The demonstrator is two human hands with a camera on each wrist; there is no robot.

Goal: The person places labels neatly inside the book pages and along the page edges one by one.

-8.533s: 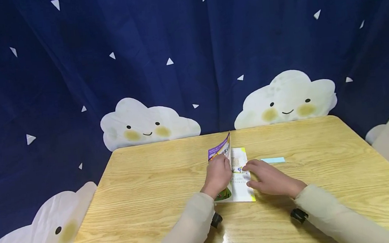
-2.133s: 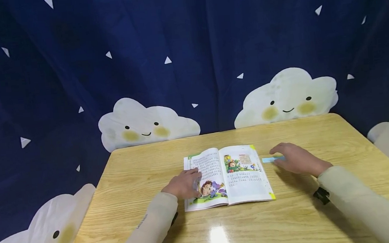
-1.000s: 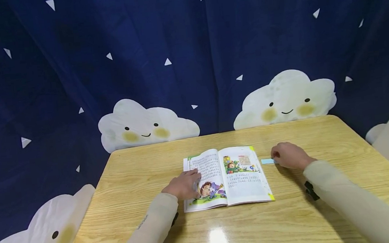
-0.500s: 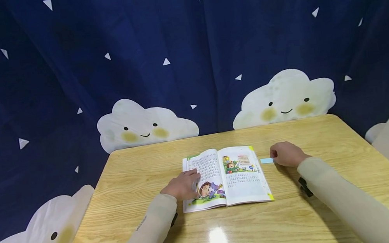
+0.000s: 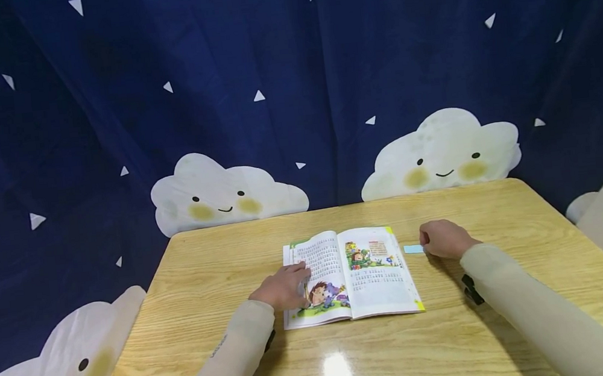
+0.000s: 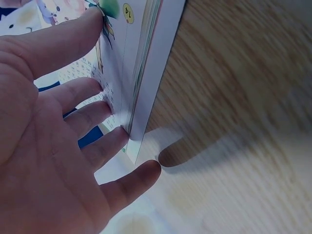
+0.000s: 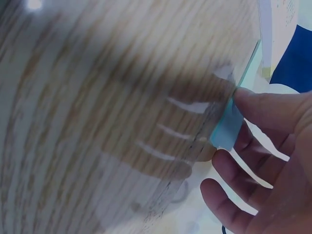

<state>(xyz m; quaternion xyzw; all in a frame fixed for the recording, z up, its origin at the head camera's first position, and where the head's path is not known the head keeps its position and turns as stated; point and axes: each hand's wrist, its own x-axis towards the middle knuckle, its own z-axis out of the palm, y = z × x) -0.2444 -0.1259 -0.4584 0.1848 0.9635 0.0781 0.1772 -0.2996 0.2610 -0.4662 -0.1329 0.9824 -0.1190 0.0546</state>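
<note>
An open illustrated storybook lies flat on the table in the head view. My left hand rests on its left page, fingers spread and relaxed. In the left wrist view the thumb and several fingers touch the page, while the little finger reaches past the book's edge. Right of the book lies a thin light blue strip, its right part hidden by my right hand. The right wrist view shows the thumb at one edge of the strip and curled fingers at the other, pinching it at table level.
The wooden table carries the book and strip. Behind it hangs a dark blue curtain with white triangles and smiling clouds. A bright light reflection shows near the front.
Earlier the left hand was lifting the book's cover; the book now lies open under it. The right hand moved from the book to the strip and closed its fingers there, staying still lately.
</note>
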